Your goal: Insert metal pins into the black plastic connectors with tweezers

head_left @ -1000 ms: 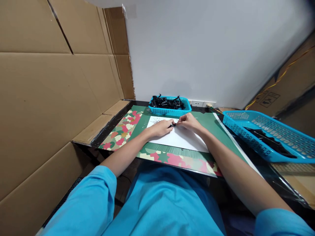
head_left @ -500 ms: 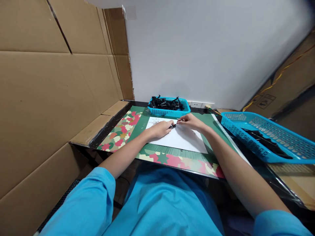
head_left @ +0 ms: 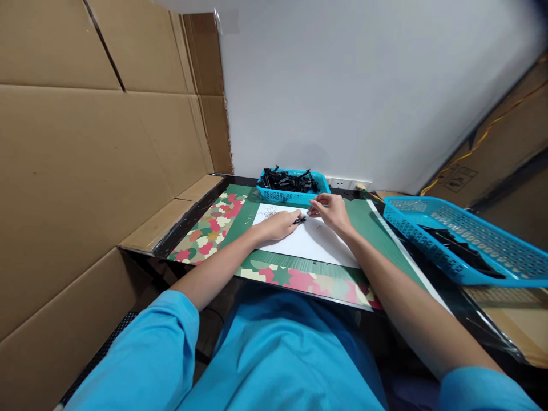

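Note:
My left hand (head_left: 280, 224) rests on the white sheet (head_left: 308, 245), its fingers closed on a small black plastic part (head_left: 301, 220) that pokes out past the fingertips. Just right of that part, and apart from it, is my right hand (head_left: 329, 210), raised slightly over the sheet with fingertips pinched together. Whatever is in that pinch is too small to name. Near the sheet's far left corner lies a cluster of small thin dark pieces (head_left: 268, 212), partly behind my left hand.
A blue basket (head_left: 286, 197) heaped with black plastic parts (head_left: 291, 181) stands against the wall. At the right is a larger blue basket (head_left: 445, 208) holding long black parts (head_left: 464, 251). Cardboard (head_left: 171, 142) walls the left side. A patterned green mat (head_left: 240, 228) covers the table.
My right hand has lifted and turned more upright, its fingers still pinched near the black part. My left hand has stayed in place, holding the black plastic part.

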The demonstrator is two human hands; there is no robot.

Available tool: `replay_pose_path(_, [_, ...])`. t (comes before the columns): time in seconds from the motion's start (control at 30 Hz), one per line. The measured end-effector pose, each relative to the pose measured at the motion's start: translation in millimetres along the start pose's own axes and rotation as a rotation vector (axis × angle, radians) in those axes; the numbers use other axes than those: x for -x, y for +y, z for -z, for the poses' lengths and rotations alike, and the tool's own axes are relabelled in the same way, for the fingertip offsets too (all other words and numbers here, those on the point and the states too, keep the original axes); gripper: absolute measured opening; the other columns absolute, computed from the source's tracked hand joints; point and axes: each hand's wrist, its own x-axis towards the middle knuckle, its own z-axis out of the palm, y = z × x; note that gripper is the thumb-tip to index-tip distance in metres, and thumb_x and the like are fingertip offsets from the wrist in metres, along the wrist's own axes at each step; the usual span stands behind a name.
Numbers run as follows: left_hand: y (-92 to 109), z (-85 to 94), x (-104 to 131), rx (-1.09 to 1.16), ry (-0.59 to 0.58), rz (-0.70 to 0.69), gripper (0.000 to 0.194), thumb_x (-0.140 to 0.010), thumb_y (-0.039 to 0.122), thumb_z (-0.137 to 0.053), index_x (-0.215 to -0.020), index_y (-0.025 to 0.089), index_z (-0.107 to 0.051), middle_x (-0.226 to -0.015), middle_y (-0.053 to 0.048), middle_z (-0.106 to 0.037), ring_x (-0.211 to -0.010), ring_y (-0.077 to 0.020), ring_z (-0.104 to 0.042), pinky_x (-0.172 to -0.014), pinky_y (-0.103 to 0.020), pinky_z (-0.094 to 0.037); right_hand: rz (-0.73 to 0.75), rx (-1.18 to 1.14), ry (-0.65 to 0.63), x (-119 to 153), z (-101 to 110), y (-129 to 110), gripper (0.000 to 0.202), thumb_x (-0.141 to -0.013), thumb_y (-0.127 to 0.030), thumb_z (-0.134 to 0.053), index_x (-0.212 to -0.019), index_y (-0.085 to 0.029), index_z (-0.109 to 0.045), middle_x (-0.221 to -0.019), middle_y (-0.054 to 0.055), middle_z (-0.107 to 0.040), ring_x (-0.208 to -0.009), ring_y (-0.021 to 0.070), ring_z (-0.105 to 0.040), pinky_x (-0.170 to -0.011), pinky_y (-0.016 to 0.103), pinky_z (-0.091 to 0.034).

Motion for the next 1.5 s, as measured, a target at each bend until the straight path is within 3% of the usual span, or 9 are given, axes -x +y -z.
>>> replay_pose_path(0.17, [2, 1.4, 1, 0.012, 0.003, 0.002, 0.033, -0.106, 0.03, -0.049, -0.137, 0.021, -0.056, -0.128, -0.016, -0.074, -0.114, -0.0331, -0.07, -0.095, -0.041, -0.051, -0.082, -0.084, -0.06, 2, -7, 4, 0.042, -0.086, -0.057, -0.082, -0.084, -0.018, -0.07, -0.083, 0.015, -0.082, -0.065, 0.025, -0.078, -0.064, 0.04, -0.071])
replay_pose_path(0.47, [0, 1.7, 0, 0.013, -0.008, 0.004, 0.031, -0.108, 0.031, -0.047, -0.136, 0.022, -0.057, -0.123, -0.014, -0.075, -0.109, -0.032, -0.07, -0.091, -0.039, -0.052, 0.011, 0.088, -0.041, 1, -4, 8, 0.043, -0.089, -0.061, -0.078, -0.079, -0.021, -0.068, -0.082, 0.012, -0.083, -0.064, 0.0257, -0.079, -0.064, 0.037, -0.068])
replay_pose_path(0.7, [2, 1.2, 0, -0.012, -0.008, 0.02, 0.031, -0.109, 0.032, -0.046, -0.136, 0.02, -0.056, -0.119, -0.016, -0.075, -0.106, -0.0331, -0.07, -0.09, -0.039, -0.051, 0.077, 0.258, 0.042, 4, -10, 2, 0.035, -0.091, -0.052, -0.075, -0.077, -0.022, -0.066, -0.074, 0.01, -0.08, -0.064, 0.0259, -0.078, -0.064, 0.036, -0.062])
replay_pose_path(1.2, [-2, -0.9, -1, 0.016, -0.002, 0.035, 0.036, -0.111, 0.039, -0.044, -0.138, 0.02, -0.056, -0.121, -0.017, -0.074, -0.109, -0.0336, -0.07, -0.091, -0.04, -0.052, 0.061, 0.32, 0.071, 11, -14, -3, 0.024, -0.088, -0.04, -0.074, -0.073, -0.023, -0.064, -0.071, 0.008, -0.079, -0.07, 0.0264, -0.078, -0.073, 0.037, -0.059])
replay_pose_path(1.37, [-3, -0.8, 0, 0.051, 0.0, 0.027, 0.038, -0.111, 0.043, -0.044, -0.142, 0.023, -0.055, -0.122, -0.015, -0.075, -0.111, -0.0328, -0.071, -0.092, -0.039, -0.053, 0.052, 0.2, 0.071, 9, -11, -5, 0.029, -0.091, -0.047, -0.071, -0.077, -0.023, -0.064, -0.074, 0.009, -0.079, -0.066, 0.025, -0.076, -0.067, 0.035, -0.06])
replay_pose_path(1.5, [2, -2.6, 0, 0.1, 0.09, -0.025, 0.052, -0.112, 0.043, -0.045, -0.16, 0.025, -0.038, -0.135, -0.016, -0.072, -0.12, -0.0331, -0.071, -0.098, -0.042, -0.053, 0.119, 0.137, 0.138, 5, 5, -16, 0.04, -0.096, -0.062, -0.063, -0.093, -0.022, -0.07, -0.077, 0.008, -0.077, -0.067, 0.0242, -0.073, -0.068, 0.035, -0.06])
